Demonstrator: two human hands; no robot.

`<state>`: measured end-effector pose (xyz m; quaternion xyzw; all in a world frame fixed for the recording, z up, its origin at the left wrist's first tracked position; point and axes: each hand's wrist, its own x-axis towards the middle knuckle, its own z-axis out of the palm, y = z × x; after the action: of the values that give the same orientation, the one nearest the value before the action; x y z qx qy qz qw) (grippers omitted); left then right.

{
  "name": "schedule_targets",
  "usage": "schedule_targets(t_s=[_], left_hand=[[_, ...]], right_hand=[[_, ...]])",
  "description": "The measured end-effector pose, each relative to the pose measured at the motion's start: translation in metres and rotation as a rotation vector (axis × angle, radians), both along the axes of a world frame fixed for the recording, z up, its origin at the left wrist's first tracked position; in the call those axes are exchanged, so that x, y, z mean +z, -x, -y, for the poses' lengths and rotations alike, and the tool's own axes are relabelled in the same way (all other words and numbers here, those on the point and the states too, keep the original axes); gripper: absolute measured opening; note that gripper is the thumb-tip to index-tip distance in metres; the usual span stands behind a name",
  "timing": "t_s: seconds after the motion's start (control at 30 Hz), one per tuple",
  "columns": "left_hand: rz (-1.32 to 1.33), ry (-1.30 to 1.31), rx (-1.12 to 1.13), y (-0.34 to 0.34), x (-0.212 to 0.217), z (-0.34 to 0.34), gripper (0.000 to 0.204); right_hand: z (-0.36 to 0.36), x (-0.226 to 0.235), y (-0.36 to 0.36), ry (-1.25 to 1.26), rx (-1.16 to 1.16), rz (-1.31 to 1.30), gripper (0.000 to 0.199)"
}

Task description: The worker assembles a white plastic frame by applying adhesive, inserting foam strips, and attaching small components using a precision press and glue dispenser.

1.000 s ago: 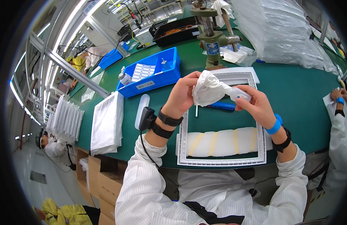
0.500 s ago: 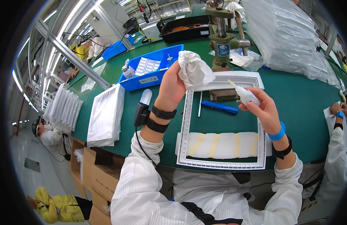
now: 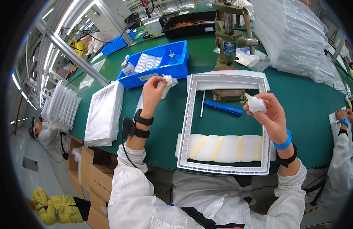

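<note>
While a stack of white panels (image 3: 104, 114) lies at the left edge of the green surface (image 3: 310, 107), set aside from the work, a blue bin (image 3: 161, 66) with small white parts sits just behind it toward the far edge, within easy reach. The left hand (image 3: 153, 89) is raised in front of the bin, fingers closed on a crumpled white cloth (image 3: 168, 82) that hangs from the fingertips; it is lifted off to the side, it seems, to keep the cloth away from the frame. A white frame (image 3: 191, 114) lies flat in the middle, square to the near edge, so both hands can get at its rim. Inside it a blue pen-like tool (image 3: 223, 108) and a thin white rod (image 3: 202, 108) rest on the surface, and a white pad with yellowish stripes (image 3: 222, 148) runs under its near side, probably as cushioning. Behind the frame stands a green hand press (image 3: 229, 36). The right hand (image 3: 270, 116) hovers over the frame's right side, wrapped around a small white bottle (image 3: 255, 104) with its pointed tip aimed up and left, tilted as one holds a dispenser between uses. Clear bagged stock (image 3: 294, 38) is piled at the far right corner, and another person's hands (image 3: 342, 114) work at the right edge.
</note>
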<state>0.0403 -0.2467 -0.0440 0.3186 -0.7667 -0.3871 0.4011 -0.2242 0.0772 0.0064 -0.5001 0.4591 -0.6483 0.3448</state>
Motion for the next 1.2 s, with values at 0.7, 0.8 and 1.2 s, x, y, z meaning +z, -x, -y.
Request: schedule_targets(t_s=[0.7, 0.8, 1.2], left_hand=[[-0.049, 0.445, -0.111, -0.054, -0.038, -0.246, 0.037], [-0.105, 0.468, -0.141, -0.056, -0.050, -0.245, 0.038], [-0.099, 0.479, -0.100, -0.056, -0.054, -0.244, 0.036]], right_hand=[[-0.171, -0.089, -0.157, -0.268, -0.597, 0.322, 0.055], [-0.168, -0.091, -0.162, -0.274, -0.621, 0.286, 0.056], [-0.172, -0.081, -0.141, -0.327, -0.688, -0.098, 0.056]])
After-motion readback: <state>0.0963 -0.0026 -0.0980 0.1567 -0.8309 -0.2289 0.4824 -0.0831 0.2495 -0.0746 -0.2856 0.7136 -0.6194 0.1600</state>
